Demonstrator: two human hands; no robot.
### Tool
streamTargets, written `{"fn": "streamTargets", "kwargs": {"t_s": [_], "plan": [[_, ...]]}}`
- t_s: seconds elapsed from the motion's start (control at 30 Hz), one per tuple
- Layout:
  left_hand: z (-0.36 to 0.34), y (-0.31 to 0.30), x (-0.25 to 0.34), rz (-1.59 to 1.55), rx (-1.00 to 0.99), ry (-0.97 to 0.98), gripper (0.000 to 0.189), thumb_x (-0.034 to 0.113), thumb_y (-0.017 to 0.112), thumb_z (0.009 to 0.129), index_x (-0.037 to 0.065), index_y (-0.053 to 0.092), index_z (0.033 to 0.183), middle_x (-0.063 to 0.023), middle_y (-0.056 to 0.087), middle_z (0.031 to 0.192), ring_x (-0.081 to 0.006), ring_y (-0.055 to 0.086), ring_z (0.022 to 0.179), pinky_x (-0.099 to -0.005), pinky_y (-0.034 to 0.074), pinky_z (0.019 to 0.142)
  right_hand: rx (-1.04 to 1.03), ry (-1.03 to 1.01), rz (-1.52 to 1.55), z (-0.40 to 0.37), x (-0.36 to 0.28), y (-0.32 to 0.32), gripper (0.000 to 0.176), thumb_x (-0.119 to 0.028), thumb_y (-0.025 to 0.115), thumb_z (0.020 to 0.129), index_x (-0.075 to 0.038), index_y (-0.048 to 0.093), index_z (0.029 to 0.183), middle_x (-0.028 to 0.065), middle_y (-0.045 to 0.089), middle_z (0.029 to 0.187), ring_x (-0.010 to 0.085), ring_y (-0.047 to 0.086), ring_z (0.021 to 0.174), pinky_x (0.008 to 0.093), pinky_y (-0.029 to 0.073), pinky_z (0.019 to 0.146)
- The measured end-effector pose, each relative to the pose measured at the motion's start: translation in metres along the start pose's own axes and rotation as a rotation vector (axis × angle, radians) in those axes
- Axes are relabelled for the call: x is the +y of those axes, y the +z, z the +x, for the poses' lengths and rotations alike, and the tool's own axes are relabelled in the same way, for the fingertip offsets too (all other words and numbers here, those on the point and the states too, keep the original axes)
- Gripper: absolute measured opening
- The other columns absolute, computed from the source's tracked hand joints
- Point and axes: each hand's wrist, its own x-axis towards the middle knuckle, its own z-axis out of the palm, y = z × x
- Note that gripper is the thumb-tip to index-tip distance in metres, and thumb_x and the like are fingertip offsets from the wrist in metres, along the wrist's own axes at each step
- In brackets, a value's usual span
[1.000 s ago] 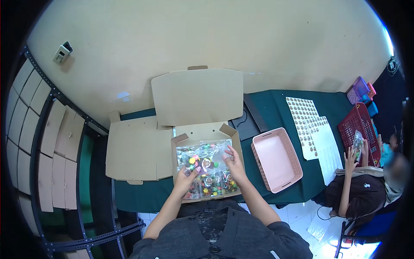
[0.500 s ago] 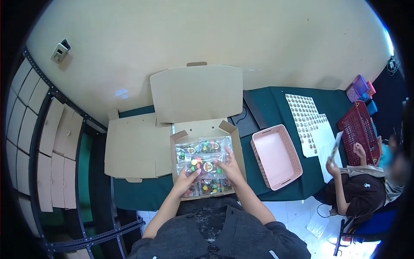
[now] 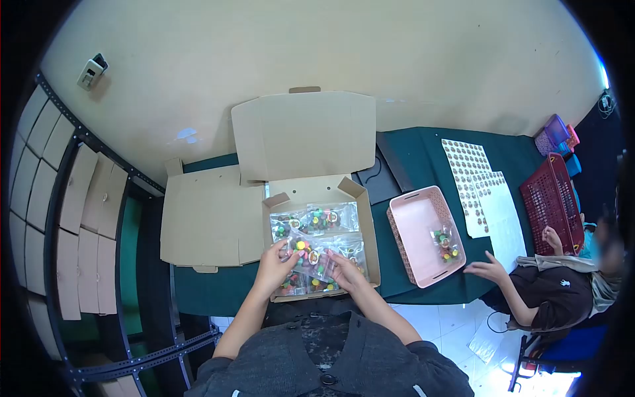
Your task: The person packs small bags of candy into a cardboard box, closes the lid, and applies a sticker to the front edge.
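Both of my hands hold one clear plastic bag of colorful candies (image 3: 305,254), slightly tilted, over an open cardboard box (image 3: 370,241). My left hand (image 3: 272,266) pinches its left side, and my right hand (image 3: 345,270) grips its right side. Inside the box lie several similar candy bags (image 3: 332,217), with round stickers on some. The held bag partly hides those underneath. The box's lid (image 3: 304,135) stands raised toward the wall.
A pink basket (image 3: 423,231) holding one candy bag (image 3: 445,245) stands to the right, with a co-worker's hand (image 3: 488,268) beside it. Sticker sheets (image 3: 466,185) and a dark red basket (image 3: 552,198) lie beyond. Flat cardboard (image 3: 210,218) rests at left.
The held bag has tilted and shifted slightly, with my left hand higher on it. A candy bag now lies in the pink basket, and the co-worker's hand is now empty beside it.
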Motion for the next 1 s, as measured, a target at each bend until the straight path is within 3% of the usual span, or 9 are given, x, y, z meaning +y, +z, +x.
{"fn": "streamTargets", "kwargs": {"t_s": [0.13, 0.27, 0.37, 0.57, 0.63, 0.7, 0.73, 0.83, 1.0], "plan": [[0.013, -0.001, -0.026, -0.314, 0.021, -0.064, 0.057, 0.005, 0.063, 0.081, 0.001, 0.032, 0.129, -0.0163, 0.060, 0.099, -0.0150, 0.061, 0.084, -0.0229, 0.048, 0.069, 0.031, -0.026, -0.168, -0.007, -0.008, 0.012, 0.028, -0.014, 0.055, 0.088, -0.001, 0.053, 0.113, 0.0057, 0.061, 0.097, 0.0163, 0.061, 0.087, 0.0276, 0.050, 0.078], [0.020, -0.004, -0.046, -0.265, 0.075, 0.006, 0.056, 0.005, 0.061, 0.082, 0.002, 0.031, 0.129, -0.0181, 0.054, 0.111, -0.0166, 0.060, 0.087, -0.0258, 0.049, 0.072, 0.220, -0.284, -0.403, 0.011, -0.034, 0.011, 0.025, -0.015, 0.060, 0.085, 0.001, 0.060, 0.105, 0.0054, 0.063, 0.093, 0.0111, 0.059, 0.083, 0.0248, 0.048, 0.075], [0.027, -0.010, -0.057, -0.201, 0.184, 0.135, 0.049, 0.005, 0.058, 0.083, 0.002, 0.035, 0.127, -0.0181, 0.050, 0.116, -0.0188, 0.058, 0.095, -0.0267, 0.048, 0.076, 0.217, -0.390, -0.612, 0.041, -0.060, 0.011, 0.026, -0.014, 0.059, 0.085, 0.002, 0.060, 0.106, 0.0062, 0.064, 0.097, 0.0113, 0.059, 0.084, 0.0230, 0.046, 0.073], [0.021, -0.005, -0.064, 0.266, 0.117, 0.071, 0.033, 0.012, 0.056, 0.082, 0.002, 0.050, 0.113, -0.0196, 0.050, 0.117, -0.0286, 0.056, 0.101, -0.0327, 0.045, 0.082, 0.200, -0.469, -1.110, 0.121, -0.053, -0.004, 0.029, -0.015, 0.063, 0.082, 0.001, 0.062, 0.106, 0.0092, 0.066, 0.093, 0.0118, 0.059, 0.081, 0.0236, 0.046, 0.073], [0.011, 0.002, -0.060, 0.510, 0.042, 0.190, 0.030, 0.013, 0.056, 0.080, 0.002, 0.053, 0.108, -0.0200, 0.049, 0.118, -0.0341, 0.052, 0.104, -0.0380, 0.043, 0.086, 0.238, -0.504, -1.151, 0.124, -0.048, 0.011, 0.033, -0.017, 0.069, 0.075, 0.001, 0.063, 0.102, 0.0110, 0.066, 0.082, 0.0130, 0.060, 0.076, 0.0266, 0.047, 0.069], [0.007, 0.006, -0.070, 0.507, 0.013, 0.204, 0.030, 0.012, 0.056, 0.079, 0.002, 0.053, 0.108, -0.0218, 0.048, 0.119, -0.0374, 0.048, 0.109, -0.0401, 0.040, 0.091, 0.417, -0.696, -1.441, 0.128, -0.041, 0.018, 0.032, -0.017, 0.073, 0.069, 0.002, 0.065, 0.093, 0.0120, 0.062, 0.070, 0.0199, 0.060, 0.068, 0.0322, 0.047, 0.065], [0.005, 0.008, -0.074, 0.528, 0.023, 0.229, 0.031, 0.012, 0.057, 0.079, 0.003, 0.053, 0.109, -0.0230, 0.046, 0.121, -0.0382, 0.046, 0.111, -0.0401, 0.039, 0.093, 0.434, -0.729, -1.523, 0.130, -0.039, 0.019, 0.043, -0.020, 0.076, 0.064, -0.003, 0.061, 0.101, 0.0138, 0.059, 0.077, 0.0312, 0.058, 0.077, 0.0391, 0.045, 0.075], [0.000, 0.013, -0.082, 0.574, 0.023, 0.243, 0.033, 0.012, 0.057, 0.080, 0.003, 0.051, 0.111, -0.0249, 0.042, 0.124, -0.0398, 0.043, 0.114, -0.0404, 0.037, 0.096, 0.511, -0.905, -1.568, 0.121, -0.034, 0.025, 0.058, -0.022, 0.074, 0.068, -0.004, 0.050, 0.117, 0.0171, 0.055, 0.093, 0.0314, 0.054, 0.089, 0.0407, 0.042, 0.080], [-0.001, 0.010, -0.082, 0.667, 0.019, 0.229, 0.037, 0.011, 0.057, 0.080, 0.002, 0.048, 0.114, -0.0248, 0.038, 0.128, -0.0405, 0.041, 0.117, -0.0415, 0.036, 0.097, 0.616, -1.006, -1.581, 0.055, -0.073, 0.050, 0.053, -0.017, 0.067, 0.075, -0.002, 0.044, 0.121, 0.0161, 0.051, 0.095, 0.0299, 0.051, 0.086, 0.0374, 0.042, 0.076]]}}
